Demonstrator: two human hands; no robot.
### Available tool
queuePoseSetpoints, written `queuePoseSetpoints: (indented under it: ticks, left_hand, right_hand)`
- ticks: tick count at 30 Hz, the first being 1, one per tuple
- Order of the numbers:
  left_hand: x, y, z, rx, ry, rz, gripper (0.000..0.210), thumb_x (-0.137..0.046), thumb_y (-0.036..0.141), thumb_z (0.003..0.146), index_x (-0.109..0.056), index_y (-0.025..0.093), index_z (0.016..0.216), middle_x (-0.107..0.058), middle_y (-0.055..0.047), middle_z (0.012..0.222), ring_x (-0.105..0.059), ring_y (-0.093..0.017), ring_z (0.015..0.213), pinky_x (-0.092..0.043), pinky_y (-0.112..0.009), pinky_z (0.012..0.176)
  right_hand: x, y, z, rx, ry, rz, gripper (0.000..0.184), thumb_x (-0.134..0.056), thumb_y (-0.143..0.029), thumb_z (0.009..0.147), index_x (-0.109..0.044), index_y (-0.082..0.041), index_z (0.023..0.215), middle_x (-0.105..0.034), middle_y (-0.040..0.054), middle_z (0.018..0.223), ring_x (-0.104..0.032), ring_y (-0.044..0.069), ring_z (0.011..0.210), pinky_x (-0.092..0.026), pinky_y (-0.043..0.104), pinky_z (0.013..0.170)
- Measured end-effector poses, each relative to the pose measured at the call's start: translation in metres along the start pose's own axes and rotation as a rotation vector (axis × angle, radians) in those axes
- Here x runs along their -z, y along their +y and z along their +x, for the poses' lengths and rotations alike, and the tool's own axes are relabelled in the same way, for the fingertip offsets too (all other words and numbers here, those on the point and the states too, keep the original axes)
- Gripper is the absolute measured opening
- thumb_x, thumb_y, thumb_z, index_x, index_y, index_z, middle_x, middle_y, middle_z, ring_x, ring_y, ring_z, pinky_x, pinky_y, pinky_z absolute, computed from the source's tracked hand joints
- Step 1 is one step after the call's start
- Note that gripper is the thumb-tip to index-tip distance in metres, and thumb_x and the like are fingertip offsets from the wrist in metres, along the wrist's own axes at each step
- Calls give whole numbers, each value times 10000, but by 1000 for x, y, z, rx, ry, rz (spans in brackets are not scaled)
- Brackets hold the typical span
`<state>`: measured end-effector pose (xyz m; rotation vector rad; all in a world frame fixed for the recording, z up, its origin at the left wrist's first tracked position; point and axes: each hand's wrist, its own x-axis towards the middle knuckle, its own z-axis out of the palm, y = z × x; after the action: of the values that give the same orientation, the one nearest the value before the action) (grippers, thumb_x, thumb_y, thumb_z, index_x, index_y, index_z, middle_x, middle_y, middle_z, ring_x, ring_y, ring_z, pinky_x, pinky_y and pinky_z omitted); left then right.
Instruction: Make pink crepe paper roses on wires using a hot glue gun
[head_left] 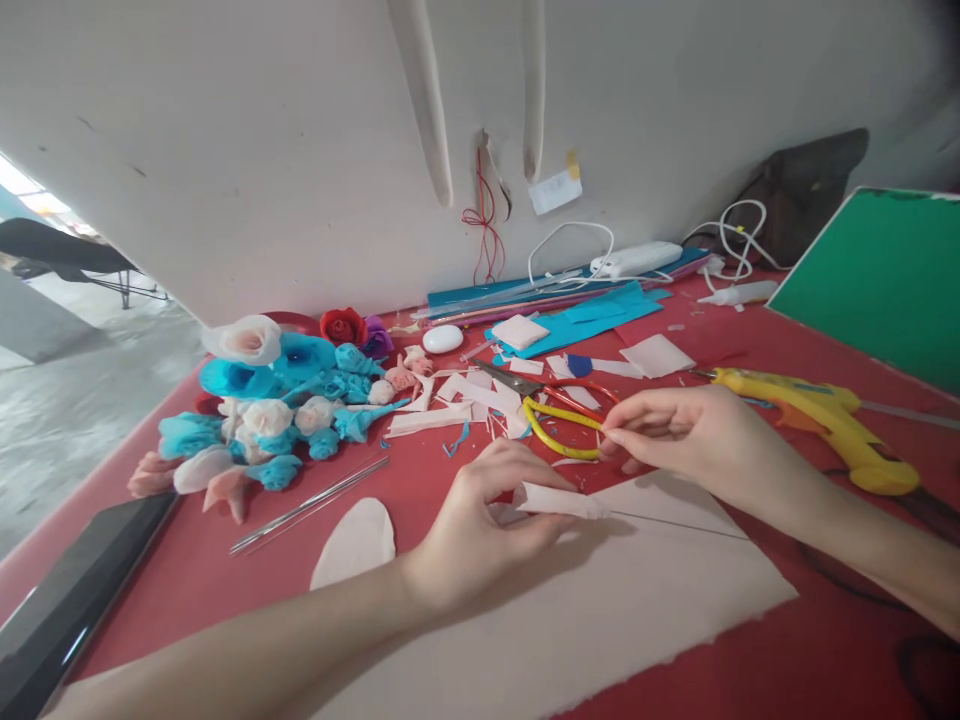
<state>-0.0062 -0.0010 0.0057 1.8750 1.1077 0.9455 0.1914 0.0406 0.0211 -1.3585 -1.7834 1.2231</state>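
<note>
My left hand (502, 525) holds a folded or rolled strip of pale pink crepe paper (562, 500) between thumb and fingers. My right hand (675, 425) has its fingertips closed at the handle loops of the scissors (559, 440), which have one yellow and one red handle. The dark blades point away to the left, over pale paper scraps (487, 390). Beneath both hands spreads a large pale pink paper sheet (600, 610). An oval pale paper piece (356, 545) lies left of my left hand.
Blue, white and pink paper flowers (277, 400) are heaped at the left, near thin metal wires (311, 505) and a black glossy object (90, 570). A yellow glue gun (825, 415) lies right, before a green board (877, 290). Blue paper (585, 320) and a white power strip (637, 258) line the wall.
</note>
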Motion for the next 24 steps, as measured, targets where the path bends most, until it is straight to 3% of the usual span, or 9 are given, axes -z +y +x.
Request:
queuePoseSetpoints:
  ticks: [5,11,16,21,24]
  left_hand:
    - [0,-4,-1,-4,-5,-31,147,-631,117,697,-703,197,797,-687,-28,766,-555,-169,771,-439,-321,768]
    - [1,-3,0,6,16,-72,128,-629,113,685,-690,181,774,-686,-27,754,-545,-171,774,-443,-300,720]
    - [0,-4,-1,28,-5,-97,121,-640,157,688,-699,179,792,-685,-44,780,-536,-187,806,-447,-313,733]
    - [-1,-7,0,11,24,-78,134,-660,219,688,-708,148,790,-675,-79,751,-550,-188,761,-459,-316,701]
    - [-2,-7,0,-21,33,-71,134,-657,219,692,-709,131,779,-668,-88,730,-553,-183,743,-466,-311,686]
  right_hand:
    - [-2,-4,-3,67,73,-76,93,-619,-245,704,-617,-153,688,-617,2,661,-590,95,611,-475,130,535]
    - [-2,-5,-8,121,110,-173,107,-624,-275,699,-622,-173,667,-611,-15,636,-583,88,573,-444,109,479]
    - [-1,-11,-11,69,19,-88,173,-559,-337,788,-644,-197,732,-632,-17,724,-617,95,649,-490,99,545]
    - [-1,-19,-15,109,-94,0,175,-511,-225,837,-648,-200,732,-642,-34,776,-621,59,651,-498,61,606]
    - [-7,-30,-19,15,-27,44,181,-513,-150,819,-638,-184,692,-641,-36,719,-612,45,605,-493,49,582]
